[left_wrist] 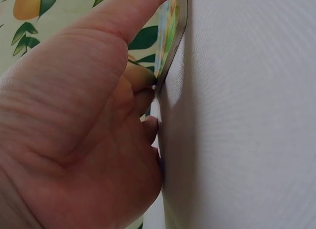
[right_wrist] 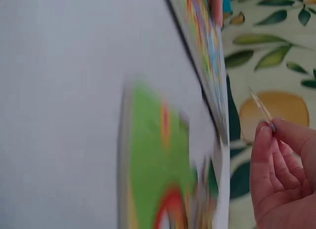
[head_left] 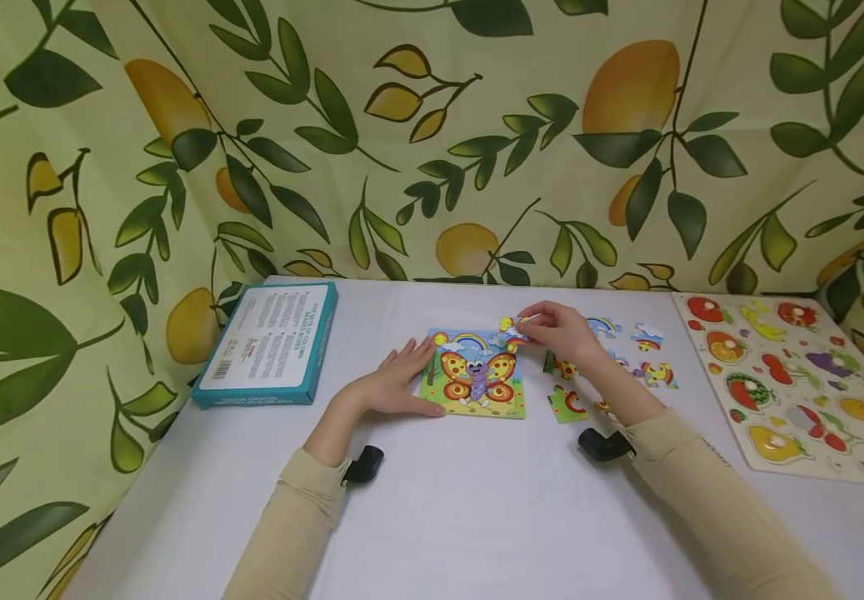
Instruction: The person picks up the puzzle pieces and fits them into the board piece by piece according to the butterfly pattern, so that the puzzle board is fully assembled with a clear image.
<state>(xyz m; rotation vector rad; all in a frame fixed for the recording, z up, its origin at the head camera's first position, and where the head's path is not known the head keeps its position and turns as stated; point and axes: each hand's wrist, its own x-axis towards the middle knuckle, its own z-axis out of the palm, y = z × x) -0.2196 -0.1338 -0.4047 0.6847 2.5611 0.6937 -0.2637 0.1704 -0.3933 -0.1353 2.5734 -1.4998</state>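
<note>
A square puzzle board [head_left: 469, 410] with a butterfly picture lies flat on the white table. My left hand [head_left: 390, 385] rests at its left side, fingers spread, with the thumb along the near left corner. In the left wrist view the palm faces the camera beside the board's edge [left_wrist: 173, 49]. My right hand [head_left: 562, 332] pinches a small jigsaw piece [head_left: 508, 327] between thumb and fingertips over the board's upper right corner. Seen edge-on in the right wrist view, that piece [right_wrist: 261, 108] is thin and held up off the table.
Several loose jigsaw pieces lie right of the board, among them a green one [head_left: 568, 405] and a rainbow one [head_left: 647, 337]. A teal-edged box [head_left: 270, 342] stands at the left. At the right lies a wooden fruit peg board [head_left: 769, 425]. A leaf-patterned curtain [head_left: 417, 200] hangs behind.
</note>
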